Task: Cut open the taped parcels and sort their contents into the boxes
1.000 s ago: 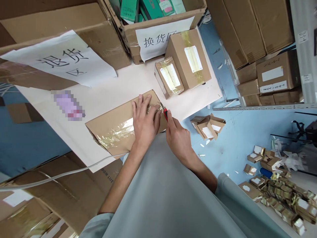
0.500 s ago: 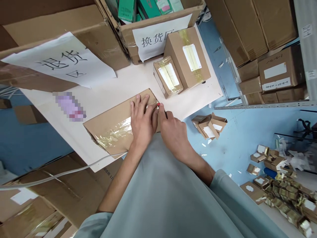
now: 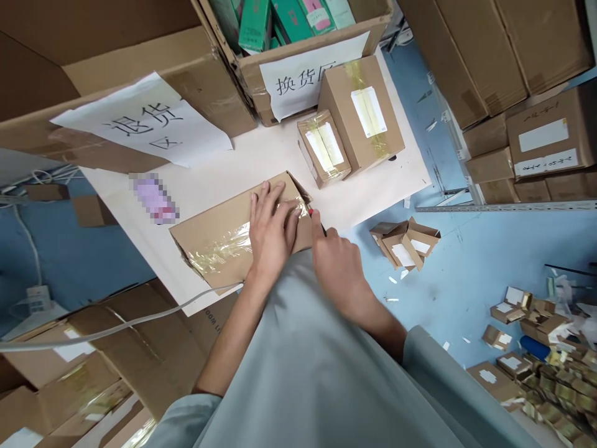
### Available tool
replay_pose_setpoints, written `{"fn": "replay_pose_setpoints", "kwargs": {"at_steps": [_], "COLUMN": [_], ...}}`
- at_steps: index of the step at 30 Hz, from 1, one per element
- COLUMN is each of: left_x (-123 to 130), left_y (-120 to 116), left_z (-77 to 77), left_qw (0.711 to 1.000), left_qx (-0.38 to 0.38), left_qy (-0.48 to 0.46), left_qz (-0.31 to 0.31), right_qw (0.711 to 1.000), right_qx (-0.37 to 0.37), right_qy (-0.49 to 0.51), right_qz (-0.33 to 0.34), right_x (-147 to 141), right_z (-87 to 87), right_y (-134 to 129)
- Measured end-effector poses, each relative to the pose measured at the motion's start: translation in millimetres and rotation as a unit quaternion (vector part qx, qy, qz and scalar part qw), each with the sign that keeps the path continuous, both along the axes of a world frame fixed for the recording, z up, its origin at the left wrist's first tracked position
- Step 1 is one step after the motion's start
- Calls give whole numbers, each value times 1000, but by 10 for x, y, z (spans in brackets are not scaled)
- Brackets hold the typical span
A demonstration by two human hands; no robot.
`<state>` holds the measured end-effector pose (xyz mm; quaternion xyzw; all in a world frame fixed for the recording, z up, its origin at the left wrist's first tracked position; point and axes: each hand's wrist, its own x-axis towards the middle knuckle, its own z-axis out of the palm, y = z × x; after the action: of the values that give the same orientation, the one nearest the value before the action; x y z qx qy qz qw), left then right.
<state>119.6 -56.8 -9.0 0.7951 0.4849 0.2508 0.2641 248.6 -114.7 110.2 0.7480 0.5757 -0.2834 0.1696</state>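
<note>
A long cardboard box (image 3: 219, 221) lies on the white table (image 3: 261, 152), with shiny clear tape along its top. My left hand (image 3: 270, 233) rests flat on that box, fingers spread and pressing near its right end. At the right end edge, my right hand (image 3: 340, 267) is closed around a small red-and-black utility knife (image 3: 311, 212). Most of the knife is hidden in the fingers, and its blade cannot be made out. The flap at this end stands slightly apart from the top, leaving a dark gap.
Two taped boxes, a small one (image 3: 324, 149) and a larger one (image 3: 361, 115), stand behind. Large open cartons with paper signs (image 3: 298, 81) line the back. A blurred purple item (image 3: 153, 196) lies left. A grey cable (image 3: 140, 320) crosses the front. Opened boxes (image 3: 405, 242) lie on the floor.
My right hand has shifted slightly right with the knife at the box's end edge, where the gap now looks wider. My left hand stays on the box. The whole view has shifted a little.
</note>
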Motion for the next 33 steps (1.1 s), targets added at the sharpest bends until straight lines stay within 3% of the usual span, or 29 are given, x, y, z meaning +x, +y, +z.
{"fn": "replay_pose_setpoints", "kwargs": {"at_steps": [5,9,14,19,23,27,30,33], "left_x": [22,17,-4,11,-107,-438,-691,-868], "left_y": [-49,68,170,75,64,43,-47,-146], "left_z": [-19,-51,-75,-63,34,61,-16,-98], "left_qw": [1000,1000,999,999,994,973,950,945], "left_qx": [19,14,16,28,34,45,11,-24], "left_qy": [22,18,7,-32,-52,9,42,47], "left_qz": [1,19,30,33,90,228,311,322], "right_qw": [1000,999,999,989,951,914,925,958], "right_qx": [-12,2,-2,82,198,249,275,205], "right_qy": [20,39,48,122,221,301,231,149], "right_qz": [-2,12,9,-36,-81,-110,-123,-132], "right_x": [91,180,244,576,977,1299,1409,1409], "right_z": [5,-60,-69,-241,-765,-1573,-2191,-2664], "right_y": [-72,-1,-253,-383,-313,-292,-299,-304]}}
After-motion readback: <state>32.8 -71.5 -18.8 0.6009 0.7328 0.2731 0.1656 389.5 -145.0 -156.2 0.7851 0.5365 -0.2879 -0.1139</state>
